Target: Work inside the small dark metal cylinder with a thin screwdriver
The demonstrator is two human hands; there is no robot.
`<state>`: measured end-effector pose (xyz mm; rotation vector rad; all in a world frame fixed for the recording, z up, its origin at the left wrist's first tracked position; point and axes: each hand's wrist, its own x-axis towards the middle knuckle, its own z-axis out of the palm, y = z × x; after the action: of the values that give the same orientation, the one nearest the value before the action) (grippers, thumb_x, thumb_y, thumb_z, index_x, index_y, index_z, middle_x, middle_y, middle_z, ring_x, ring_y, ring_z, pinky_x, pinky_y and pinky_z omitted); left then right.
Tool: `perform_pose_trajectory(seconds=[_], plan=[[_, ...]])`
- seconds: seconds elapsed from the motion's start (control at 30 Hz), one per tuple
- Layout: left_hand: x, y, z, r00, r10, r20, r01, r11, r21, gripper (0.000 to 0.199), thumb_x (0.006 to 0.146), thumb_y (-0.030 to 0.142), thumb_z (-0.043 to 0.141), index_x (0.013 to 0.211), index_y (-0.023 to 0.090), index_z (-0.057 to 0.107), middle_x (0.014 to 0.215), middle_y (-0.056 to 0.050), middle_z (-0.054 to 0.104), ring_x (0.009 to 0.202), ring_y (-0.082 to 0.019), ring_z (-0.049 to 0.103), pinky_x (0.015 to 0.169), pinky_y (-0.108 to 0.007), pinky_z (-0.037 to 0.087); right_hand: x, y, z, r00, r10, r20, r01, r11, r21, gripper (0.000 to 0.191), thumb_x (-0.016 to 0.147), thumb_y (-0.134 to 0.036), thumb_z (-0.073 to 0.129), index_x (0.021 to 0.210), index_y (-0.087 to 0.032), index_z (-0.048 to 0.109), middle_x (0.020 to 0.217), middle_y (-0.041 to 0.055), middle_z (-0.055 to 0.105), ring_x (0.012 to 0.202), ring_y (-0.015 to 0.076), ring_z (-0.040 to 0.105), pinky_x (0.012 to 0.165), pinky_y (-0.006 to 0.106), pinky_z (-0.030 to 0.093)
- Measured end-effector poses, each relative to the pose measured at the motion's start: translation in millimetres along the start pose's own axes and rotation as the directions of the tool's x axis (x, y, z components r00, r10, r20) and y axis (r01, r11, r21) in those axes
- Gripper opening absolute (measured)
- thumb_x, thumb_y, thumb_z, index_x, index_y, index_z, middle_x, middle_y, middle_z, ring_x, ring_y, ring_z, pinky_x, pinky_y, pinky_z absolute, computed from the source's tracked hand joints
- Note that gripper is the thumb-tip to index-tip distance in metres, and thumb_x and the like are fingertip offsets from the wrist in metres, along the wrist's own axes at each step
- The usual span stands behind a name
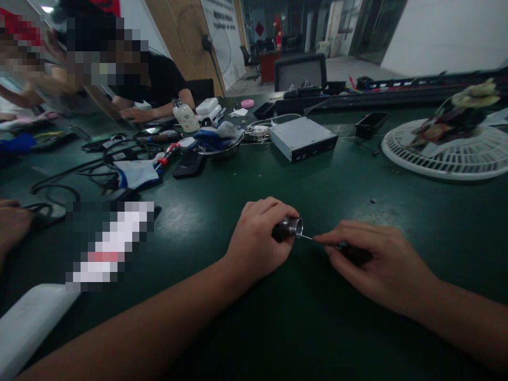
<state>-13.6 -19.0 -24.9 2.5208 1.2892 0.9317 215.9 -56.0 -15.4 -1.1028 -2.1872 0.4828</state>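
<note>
My left hand is closed around a small dark cylinder with a shiny metal ring at its open end, which faces right. Most of the cylinder is hidden by the fingers. In my right hand is a screwdriver with a dark handle, gripped between thumb and fingers. Its thin metal shaft points left, and the tip reaches the rim of the cylinder's opening; whether it goes inside I cannot tell. A small dark ring-like part lies on the table beyond my right hand.
A grey disc drive lies ahead, left of a white fan grille. A metal bowl holds blue-and-white gloves. Cables, a red screwdriver and a phone lie to the left. A person sits across the green table.
</note>
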Motion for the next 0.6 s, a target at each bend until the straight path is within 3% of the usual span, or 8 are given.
perform_pose_trajectory(seconds=[0.23,0.47,0.6], plan=[[1,2,1.7,1.000,-0.001,-0.005,0.001,1.000,-0.011,0.029,0.075,0.009,0.070,0.101,0.023,0.071,0.101,-0.002,0.072,0.097,-0.021,0.066,0.086,-0.040,0.048,-2,3,2,0.995,0.091,-0.050,-0.096,0.990,-0.105,0.022,0.090,-0.017,0.060,0.105,-0.022,0.076,0.081,0.0024,0.071,0.060,0.0131,0.062,0.051,0.025,0.047],[0,-2,5.1,1.000,0.010,-0.003,-0.010,0.999,-0.053,0.030,0.075,0.007,0.067,0.101,0.022,0.072,0.101,-0.003,0.071,0.092,-0.019,0.066,0.082,-0.036,0.052,-3,8,3,0.998,-0.050,-0.023,0.049,0.998,-0.025,0.025,0.094,-0.016,0.058,0.111,-0.022,0.074,0.082,0.0020,0.070,0.060,0.0114,0.061,0.053,0.024,0.047],[0,-3,8.0,1.000,-0.009,0.007,0.009,0.998,-0.057,0.030,0.075,0.008,0.068,0.101,0.022,0.072,0.102,-0.004,0.071,0.092,-0.020,0.066,0.082,-0.036,0.055,-3,10,4,1.000,0.008,0.020,-0.008,0.999,-0.039,0.022,0.092,-0.016,0.060,0.106,-0.022,0.075,0.083,0.0016,0.072,0.061,0.0119,0.063,0.053,0.024,0.048]])
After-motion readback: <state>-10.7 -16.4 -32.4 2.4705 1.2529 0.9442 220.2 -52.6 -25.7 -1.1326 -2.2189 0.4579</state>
